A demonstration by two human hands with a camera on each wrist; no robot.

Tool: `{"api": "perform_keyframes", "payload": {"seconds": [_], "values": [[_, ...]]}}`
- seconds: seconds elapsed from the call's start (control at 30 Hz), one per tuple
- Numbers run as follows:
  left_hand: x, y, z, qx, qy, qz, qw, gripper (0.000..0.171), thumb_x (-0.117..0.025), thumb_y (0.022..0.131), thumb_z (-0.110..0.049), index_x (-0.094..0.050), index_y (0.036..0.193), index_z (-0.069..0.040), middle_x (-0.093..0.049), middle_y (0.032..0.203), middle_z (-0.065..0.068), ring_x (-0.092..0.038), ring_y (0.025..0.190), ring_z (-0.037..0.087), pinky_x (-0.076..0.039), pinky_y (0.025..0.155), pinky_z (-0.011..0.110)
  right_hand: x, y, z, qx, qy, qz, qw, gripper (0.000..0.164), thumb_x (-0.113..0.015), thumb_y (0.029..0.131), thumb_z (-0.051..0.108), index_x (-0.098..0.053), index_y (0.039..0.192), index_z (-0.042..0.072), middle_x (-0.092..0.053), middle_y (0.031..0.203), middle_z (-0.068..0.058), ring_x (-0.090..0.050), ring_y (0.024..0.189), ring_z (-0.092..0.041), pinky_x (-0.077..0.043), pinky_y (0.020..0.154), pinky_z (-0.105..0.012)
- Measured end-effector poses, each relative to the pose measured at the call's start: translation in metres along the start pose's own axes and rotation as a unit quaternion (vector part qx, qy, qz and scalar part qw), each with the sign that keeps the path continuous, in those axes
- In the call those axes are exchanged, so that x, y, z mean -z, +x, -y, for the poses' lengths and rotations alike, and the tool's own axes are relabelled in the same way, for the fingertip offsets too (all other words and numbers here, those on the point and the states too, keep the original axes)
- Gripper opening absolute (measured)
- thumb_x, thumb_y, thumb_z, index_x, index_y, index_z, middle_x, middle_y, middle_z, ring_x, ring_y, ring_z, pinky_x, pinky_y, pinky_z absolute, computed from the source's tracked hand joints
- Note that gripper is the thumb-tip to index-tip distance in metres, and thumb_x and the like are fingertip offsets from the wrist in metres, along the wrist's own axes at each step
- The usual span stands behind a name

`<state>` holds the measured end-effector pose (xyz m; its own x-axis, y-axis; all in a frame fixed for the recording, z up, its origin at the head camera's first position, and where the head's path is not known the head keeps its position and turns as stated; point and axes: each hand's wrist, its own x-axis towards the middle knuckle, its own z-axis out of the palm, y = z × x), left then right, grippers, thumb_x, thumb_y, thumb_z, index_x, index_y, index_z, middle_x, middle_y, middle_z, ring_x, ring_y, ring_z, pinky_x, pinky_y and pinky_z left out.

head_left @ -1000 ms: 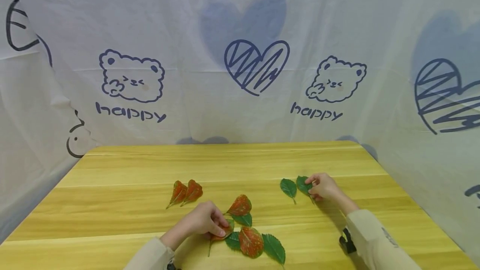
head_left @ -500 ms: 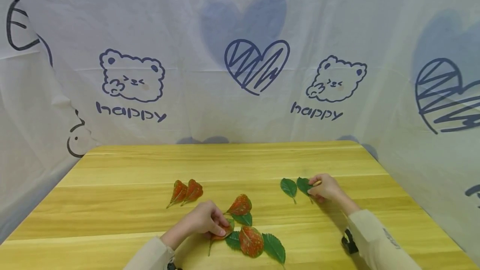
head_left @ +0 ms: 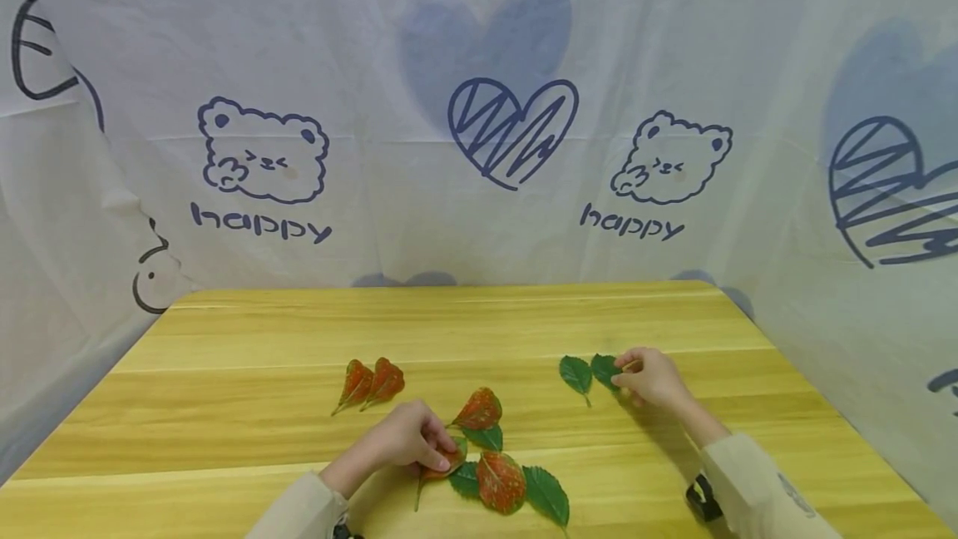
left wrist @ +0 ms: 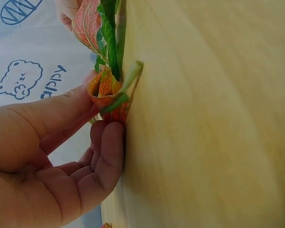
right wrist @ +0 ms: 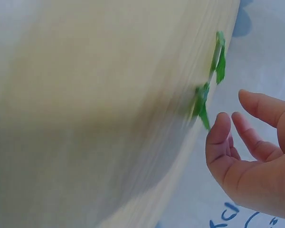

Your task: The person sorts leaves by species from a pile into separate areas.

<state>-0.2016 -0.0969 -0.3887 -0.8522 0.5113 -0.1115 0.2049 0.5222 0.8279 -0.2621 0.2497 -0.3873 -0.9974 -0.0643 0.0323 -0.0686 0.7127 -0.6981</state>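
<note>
My left hand (head_left: pixel 407 437) pinches a red-and-green leaf (left wrist: pixel 116 111) between thumb and fingers, low over the table; the leaf looks curled in the left wrist view, its stem sticking out. Beside it lie a green leaf (head_left: pixel 466 481), a large red leaf (head_left: pixel 501 483) and another green leaf (head_left: pixel 547 495). Just above, a red leaf (head_left: pixel 479 410) overlaps a green one (head_left: pixel 488 437). On the right, my right hand (head_left: pixel 653 378) is beside a green leaf (head_left: pixel 603 370). Thumb and fingers stand apart with nothing between them in the right wrist view, a small gap from that leaf (right wrist: pixel 201 100).
Two red leaves (head_left: pixel 370 383) lie side by side on the left of the wooden table (head_left: pixel 224 431). Another green leaf (head_left: pixel 575 374) lies left of the one near my right hand. A white cloth (head_left: pixel 419 206) with printed drawings hangs behind the table.
My right hand has let go of the green leaf and drawn slightly right, leaving it on the table beside the other green one. The left hand has stayed on its leaf.
</note>
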Motion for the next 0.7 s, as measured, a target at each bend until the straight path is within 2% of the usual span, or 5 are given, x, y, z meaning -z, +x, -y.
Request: {"api": "perform_keyframes", "payload": {"seconds": [0.17, 0.33, 0.53, 0.7], "values": [[-0.001, 0.001, 0.000, 0.004, -0.001, -0.001, 1.0000, 0.011, -0.073, 0.068, 0.001, -0.069, 0.079, 0.001, -0.051, 0.052, -0.001, -0.044, 0.045, 0.006, -0.048, 0.043, 0.026, -0.005, -0.007, 0.007, 0.035, 0.000, -0.003, 0.999, 0.017, -0.065, 0.078, 0.003, -0.061, 0.092, -0.006, -0.054, 0.073, -0.005, -0.049, 0.062, -0.017, -0.044, 0.050, -0.027], [-0.001, 0.001, 0.000, 0.003, 0.000, -0.001, 1.0000, 0.011, -0.073, 0.068, 0.000, -0.069, 0.079, 0.001, -0.051, 0.051, -0.001, -0.044, 0.045, 0.006, -0.048, 0.044, 0.026, -0.011, -0.015, 0.014, 0.053, 0.033, 0.034, 0.997, 0.014, -0.063, 0.079, 0.001, -0.061, 0.092, -0.005, -0.052, 0.067, -0.002, -0.049, 0.055, -0.017, -0.046, 0.045, -0.030], [0.000, 0.001, 0.000, 0.003, 0.002, -0.001, 1.0000, 0.011, -0.073, 0.069, 0.000, -0.069, 0.079, 0.001, -0.051, 0.051, -0.001, -0.044, 0.045, 0.006, -0.048, 0.044, 0.026, -0.018, -0.024, 0.020, 0.076, 0.068, 0.081, 0.992, 0.011, -0.060, 0.079, -0.003, -0.060, 0.089, -0.007, -0.052, 0.068, -0.003, -0.050, 0.059, -0.018, -0.047, 0.045, -0.031], [0.000, 0.001, 0.000, 0.004, 0.000, -0.001, 1.0000, 0.011, -0.073, 0.069, 0.000, -0.069, 0.079, 0.001, -0.051, 0.051, -0.001, -0.044, 0.045, 0.006, -0.048, 0.044, 0.026, -0.025, -0.029, 0.026, 0.078, 0.081, 0.118, 0.987, 0.014, -0.065, 0.076, -0.003, -0.060, 0.089, -0.006, -0.052, 0.071, -0.003, -0.049, 0.061, -0.015, -0.046, 0.046, -0.027]]}}
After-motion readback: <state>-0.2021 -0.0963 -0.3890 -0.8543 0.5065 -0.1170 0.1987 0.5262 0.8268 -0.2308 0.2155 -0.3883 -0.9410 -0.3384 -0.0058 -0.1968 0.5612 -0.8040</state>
